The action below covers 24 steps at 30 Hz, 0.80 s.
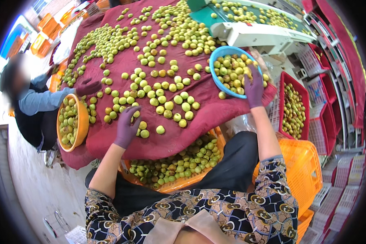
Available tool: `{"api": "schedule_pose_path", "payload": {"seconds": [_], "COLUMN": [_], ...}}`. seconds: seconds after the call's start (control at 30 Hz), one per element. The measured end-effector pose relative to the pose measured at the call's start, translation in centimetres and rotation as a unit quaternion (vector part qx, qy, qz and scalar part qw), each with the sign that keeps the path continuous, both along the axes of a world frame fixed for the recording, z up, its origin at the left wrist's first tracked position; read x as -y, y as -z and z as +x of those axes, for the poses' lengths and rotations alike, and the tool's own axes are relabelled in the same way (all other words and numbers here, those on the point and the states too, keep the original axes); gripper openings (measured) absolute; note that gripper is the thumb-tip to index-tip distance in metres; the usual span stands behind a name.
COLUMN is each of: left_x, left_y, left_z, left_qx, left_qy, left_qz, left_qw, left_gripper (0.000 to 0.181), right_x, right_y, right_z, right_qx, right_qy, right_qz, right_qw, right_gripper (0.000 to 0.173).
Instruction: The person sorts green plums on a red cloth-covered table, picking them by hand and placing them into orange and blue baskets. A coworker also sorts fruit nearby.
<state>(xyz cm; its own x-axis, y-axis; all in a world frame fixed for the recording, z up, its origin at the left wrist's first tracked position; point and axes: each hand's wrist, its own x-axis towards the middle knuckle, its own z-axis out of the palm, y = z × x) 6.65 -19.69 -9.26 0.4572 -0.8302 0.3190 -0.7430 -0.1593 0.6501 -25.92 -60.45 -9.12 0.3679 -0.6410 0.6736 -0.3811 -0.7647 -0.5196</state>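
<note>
Small round green fruits (169, 105), some with brown patches, lie scattered over a dark red cloth (158, 143). My left hand (127, 126), in a purple glove, is at the cloth's near left part with its fingers curled around a green fruit (136, 114). My right hand (254, 87), gloved alike, reaches over the right rim of a light blue plastic basin (213, 80) full of browner fruits (231, 70). Its fingertips touch fruits there; whether it grips one I cannot tell.
An orange crate (170, 186) of fruits stands between my knees under the cloth's edge. At left, a co-worker (33, 100) sits by an orange basket (84, 123) of fruits. Right are a red crate (281, 106) of fruits and an orange crate (302, 174); a conveyor (259, 35) lies beyond.
</note>
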Motion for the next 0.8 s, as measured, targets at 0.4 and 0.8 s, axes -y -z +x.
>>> {"api": "schedule_pose_path", "payload": {"seconds": [0.4,0.8], "left_x": [6.8,37.8], "left_y": [1.2,3.8], "left_z": [9.4,24.1], "left_qx": [0.146,0.195], "left_qy": [-0.087,-0.031], "left_qz": [-0.026,0.154], "left_qw": [0.985,0.968], "left_gripper": [0.057,0.091], "right_x": [12.6,26.7], "right_y": [8.4,10.5], "right_z": [25.9,39.7], "right_qx": [-0.019,0.18], "right_qy": [0.282,-0.046], "right_qz": [0.093,0.291], "right_qw": [0.955,0.939], "right_gripper": [0.065,0.097]}}
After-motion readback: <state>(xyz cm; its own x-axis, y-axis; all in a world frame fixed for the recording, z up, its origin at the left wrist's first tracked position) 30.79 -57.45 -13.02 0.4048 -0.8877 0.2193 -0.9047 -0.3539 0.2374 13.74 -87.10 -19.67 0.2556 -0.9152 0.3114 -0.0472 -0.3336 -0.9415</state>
